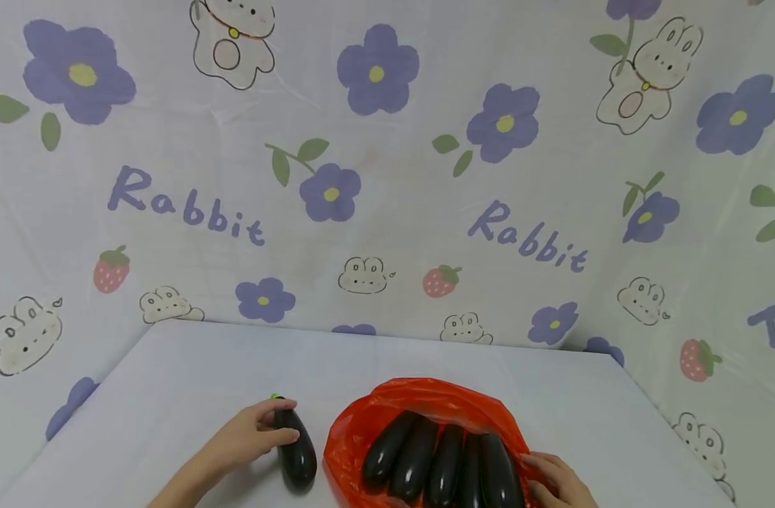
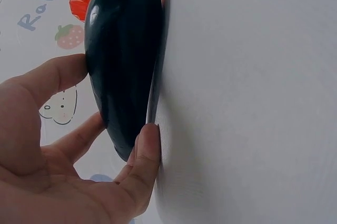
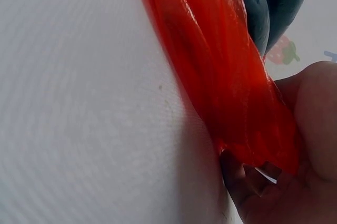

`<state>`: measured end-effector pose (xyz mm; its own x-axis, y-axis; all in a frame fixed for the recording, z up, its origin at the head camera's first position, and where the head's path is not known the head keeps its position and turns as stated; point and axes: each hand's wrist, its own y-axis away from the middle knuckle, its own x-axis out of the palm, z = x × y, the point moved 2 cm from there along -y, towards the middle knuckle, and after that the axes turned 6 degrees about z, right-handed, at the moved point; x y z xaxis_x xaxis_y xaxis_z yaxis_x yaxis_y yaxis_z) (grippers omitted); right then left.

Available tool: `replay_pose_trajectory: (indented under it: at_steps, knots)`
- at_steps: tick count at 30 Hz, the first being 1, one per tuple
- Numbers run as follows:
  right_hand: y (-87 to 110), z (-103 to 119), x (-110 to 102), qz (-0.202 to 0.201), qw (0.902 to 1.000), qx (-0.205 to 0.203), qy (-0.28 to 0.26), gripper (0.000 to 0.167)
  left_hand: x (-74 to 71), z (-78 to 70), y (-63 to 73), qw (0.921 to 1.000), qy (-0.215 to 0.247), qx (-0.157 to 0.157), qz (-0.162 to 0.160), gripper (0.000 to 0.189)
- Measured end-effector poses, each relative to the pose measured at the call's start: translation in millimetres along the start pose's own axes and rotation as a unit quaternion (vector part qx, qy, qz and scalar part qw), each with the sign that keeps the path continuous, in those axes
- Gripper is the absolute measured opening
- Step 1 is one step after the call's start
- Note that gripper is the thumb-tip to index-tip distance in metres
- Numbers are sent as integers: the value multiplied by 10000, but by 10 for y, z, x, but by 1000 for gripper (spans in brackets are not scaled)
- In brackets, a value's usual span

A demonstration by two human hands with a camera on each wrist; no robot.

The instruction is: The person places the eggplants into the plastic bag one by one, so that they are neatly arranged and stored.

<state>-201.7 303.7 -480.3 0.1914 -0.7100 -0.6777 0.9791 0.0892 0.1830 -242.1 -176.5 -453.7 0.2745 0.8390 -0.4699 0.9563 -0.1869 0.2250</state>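
Note:
A single dark eggplant (image 1: 301, 462) lies on the white table, left of a red plastic bag (image 1: 344, 434). My left hand (image 1: 250, 436) grips it near the stem end, thumb on one side and fingers on the other. The left wrist view shows the eggplant (image 2: 124, 55) up close, its broad end pointing away from the palm. Several more eggplants (image 1: 447, 466) lie side by side inside the open bag. At the bag's right edge, my right hand (image 1: 555, 481) pinches the plastic. In the right wrist view, the thumb and fingers hold a fold of the bag (image 3: 231, 92) from both sides.
The white tabletop (image 1: 235, 360) extends behind and to both sides of the bag. A patterned cloth (image 1: 387, 233) with flowers, rabbits and strawberries hangs along the table's back and sides.

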Motion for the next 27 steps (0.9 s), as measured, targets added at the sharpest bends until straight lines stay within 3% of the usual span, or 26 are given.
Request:
replay_pose_trajectory:
  at_steps: [10, 27]
  knots:
    - [37, 51, 20, -106, 9996, 67, -260, 38, -2, -11, 15, 10000, 3, 52, -55, 53]
    - [6, 8, 10, -46, 10000, -45, -39, 38, 10, 3, -9, 9989, 325, 175, -298, 55]
